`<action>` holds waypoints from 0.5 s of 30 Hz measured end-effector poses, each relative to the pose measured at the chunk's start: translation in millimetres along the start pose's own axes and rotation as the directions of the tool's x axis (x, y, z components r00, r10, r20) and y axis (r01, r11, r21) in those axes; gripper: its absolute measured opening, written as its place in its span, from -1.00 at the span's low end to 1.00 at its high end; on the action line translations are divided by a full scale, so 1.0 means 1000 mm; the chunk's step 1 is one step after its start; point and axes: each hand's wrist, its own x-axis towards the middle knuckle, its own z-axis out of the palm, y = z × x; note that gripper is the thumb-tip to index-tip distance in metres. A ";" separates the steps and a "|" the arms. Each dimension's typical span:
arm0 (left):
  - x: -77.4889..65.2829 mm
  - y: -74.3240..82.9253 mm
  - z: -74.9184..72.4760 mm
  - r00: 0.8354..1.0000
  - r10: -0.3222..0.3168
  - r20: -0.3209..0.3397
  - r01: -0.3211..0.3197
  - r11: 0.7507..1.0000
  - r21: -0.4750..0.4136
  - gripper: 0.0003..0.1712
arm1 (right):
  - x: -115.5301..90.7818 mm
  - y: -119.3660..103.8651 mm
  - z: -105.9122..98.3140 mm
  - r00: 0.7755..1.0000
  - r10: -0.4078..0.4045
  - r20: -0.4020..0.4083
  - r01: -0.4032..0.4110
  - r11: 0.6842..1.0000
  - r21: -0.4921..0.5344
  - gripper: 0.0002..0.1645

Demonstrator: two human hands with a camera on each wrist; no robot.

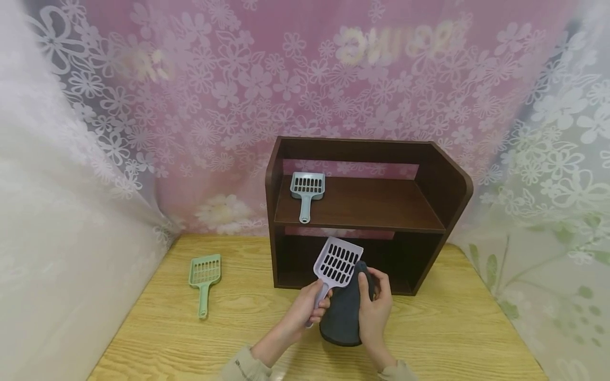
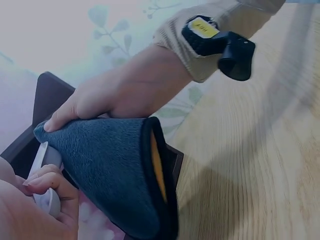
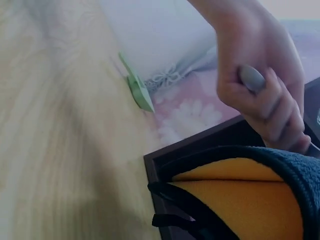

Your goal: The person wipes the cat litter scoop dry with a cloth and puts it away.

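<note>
My left hand (image 1: 305,307) grips the handle of a lavender litter scoop (image 1: 328,279), its slotted head tilted up before the shelf. A folded dark blue-grey cloth (image 1: 339,317) with black trim hangs from my right hand (image 1: 375,312), which pinches it at the right edge of the scoop's head. In the right wrist view the cloth's underside (image 3: 240,200) shows orange. The left wrist view has the cloth covering part of the scoop, and the right fingertips lie out of sight behind it.
A dark brown two-tier shelf (image 1: 371,203) stands at the back of the wooden table (image 1: 157,344). On its upper board, at the left, lies a pale blue litter scoop (image 1: 305,206). A green litter scoop (image 1: 204,296) lies on the table to the left. Flowered curtains (image 1: 229,106) enclose the space.
</note>
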 end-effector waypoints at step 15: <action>-0.009 0.009 -0.013 0.988 -0.085 0.130 0.051 0.968 0.245 -0.61 | 0.034 0.004 -0.007 0.988 0.150 0.022 -0.152 0.984 0.089 -0.68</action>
